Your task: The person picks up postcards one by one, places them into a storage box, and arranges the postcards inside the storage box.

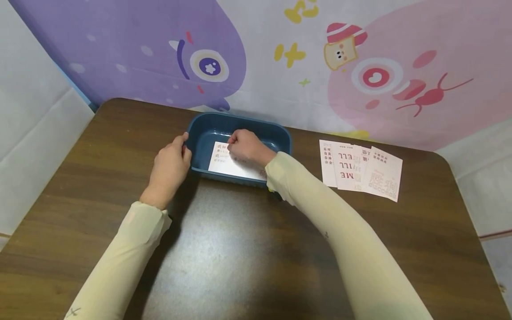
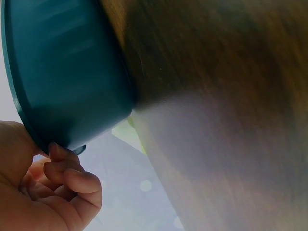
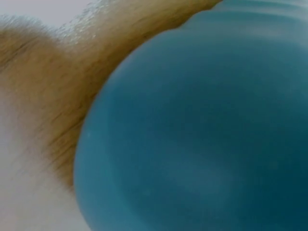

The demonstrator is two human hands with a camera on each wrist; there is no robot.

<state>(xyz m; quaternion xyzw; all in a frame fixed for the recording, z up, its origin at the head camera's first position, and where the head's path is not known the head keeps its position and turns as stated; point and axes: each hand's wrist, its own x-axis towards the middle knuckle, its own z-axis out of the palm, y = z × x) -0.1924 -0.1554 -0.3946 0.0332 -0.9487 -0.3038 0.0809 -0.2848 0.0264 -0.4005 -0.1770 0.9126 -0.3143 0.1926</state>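
A dark blue plastic bin stands at the back of the table. My left hand grips its left end by the rim; in the left wrist view the fingers curl below that rim. Inside the bin is a white card with printed characters. My right hand reaches in over the near side and pinches the card near its upper edge, with the fingers curled. The hand hides part of the card. The right wrist view shows only the bin's outer wall, not the hand.
Several printed cards lie fanned and overlapping on the brown wooden table, right of the bin. Behind the table hangs a cartoon-printed cloth. Light reflects off the table's middle.
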